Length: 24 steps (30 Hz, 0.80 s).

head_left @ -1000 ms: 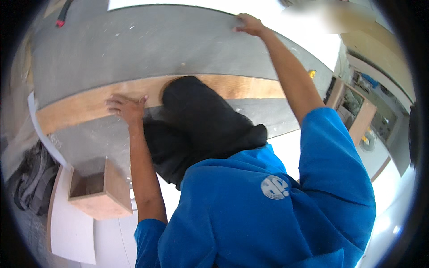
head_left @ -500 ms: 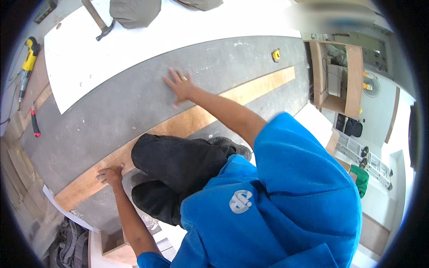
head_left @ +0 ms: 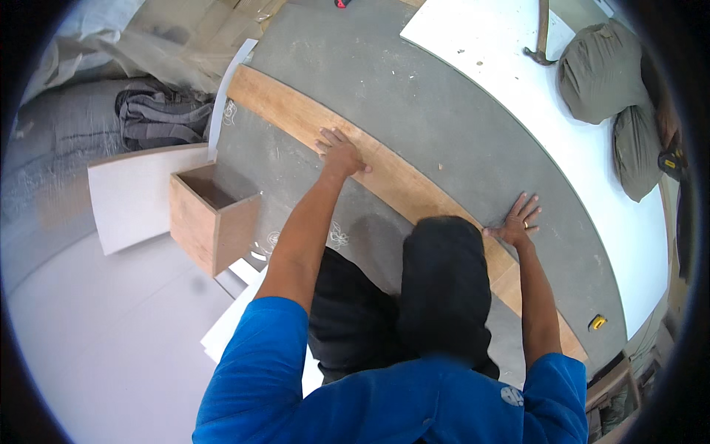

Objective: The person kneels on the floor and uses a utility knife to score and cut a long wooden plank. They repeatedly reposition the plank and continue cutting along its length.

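Note:
A long light-brown wooden plank [head_left: 414,185] lies flat on a large grey sheet [head_left: 370,44] and runs from far left to near right. My left hand [head_left: 342,154] is open, with fingers spread flat on the plank's left half. My right hand [head_left: 518,224] is also open, palm down on the grey sheet at the plank's far edge, with its thumb at that edge. My dark-trousered knee covers part of the plank between the hands. Near the plank's right end, a yellow tape measure [head_left: 597,323] rests on the sheet.
Beyond the grey sheet is a white panel [head_left: 510,81] bearing a hammer [head_left: 542,44]. Another person's trousered knees [head_left: 603,74] press on it. An open-topped wooden box [head_left: 214,214] stands at left, near a dark backpack [head_left: 159,115]. A red tool handle [head_left: 342,4] shows at the top.
The view has swung leftward, bringing the box and backpack in fully. My right hand, blurred over the sheet before, now rests beside the plank. My left hand stays on the plank.

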Motion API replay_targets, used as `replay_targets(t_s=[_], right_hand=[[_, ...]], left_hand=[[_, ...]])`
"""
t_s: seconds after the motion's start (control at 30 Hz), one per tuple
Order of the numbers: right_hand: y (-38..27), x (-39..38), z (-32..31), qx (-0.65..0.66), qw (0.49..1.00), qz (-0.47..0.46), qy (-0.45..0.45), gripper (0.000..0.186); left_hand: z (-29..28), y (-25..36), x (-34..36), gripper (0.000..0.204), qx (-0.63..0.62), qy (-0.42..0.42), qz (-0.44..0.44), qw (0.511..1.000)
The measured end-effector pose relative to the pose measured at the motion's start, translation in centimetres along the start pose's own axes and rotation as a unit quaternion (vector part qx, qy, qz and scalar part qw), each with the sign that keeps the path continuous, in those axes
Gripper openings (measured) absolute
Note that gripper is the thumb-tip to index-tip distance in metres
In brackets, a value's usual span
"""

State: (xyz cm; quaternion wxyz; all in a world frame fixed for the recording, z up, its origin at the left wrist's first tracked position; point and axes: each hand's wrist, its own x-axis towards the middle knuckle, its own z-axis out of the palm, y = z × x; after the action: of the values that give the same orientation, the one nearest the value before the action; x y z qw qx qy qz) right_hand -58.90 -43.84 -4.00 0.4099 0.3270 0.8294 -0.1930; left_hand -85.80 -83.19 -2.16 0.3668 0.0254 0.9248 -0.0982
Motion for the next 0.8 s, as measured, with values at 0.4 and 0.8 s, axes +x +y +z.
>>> replay_targets(t_s=[0.4, 0.8], right_hand=[[11.7, -12.9, 6.1, -0.036, 0.96, -0.181, 0.21, 0.069], [29.4, -37.7, 19.5, 0.132, 0.982, 0.115, 0.068, 0.05]], left_hand=[[3.6, 10.7, -4.3, 0.094, 0.007, 0.155, 0.443, 0.883], [4.6, 4.1, -6.6, 0.107, 0.122, 0.167, 0.423, 0.882]])
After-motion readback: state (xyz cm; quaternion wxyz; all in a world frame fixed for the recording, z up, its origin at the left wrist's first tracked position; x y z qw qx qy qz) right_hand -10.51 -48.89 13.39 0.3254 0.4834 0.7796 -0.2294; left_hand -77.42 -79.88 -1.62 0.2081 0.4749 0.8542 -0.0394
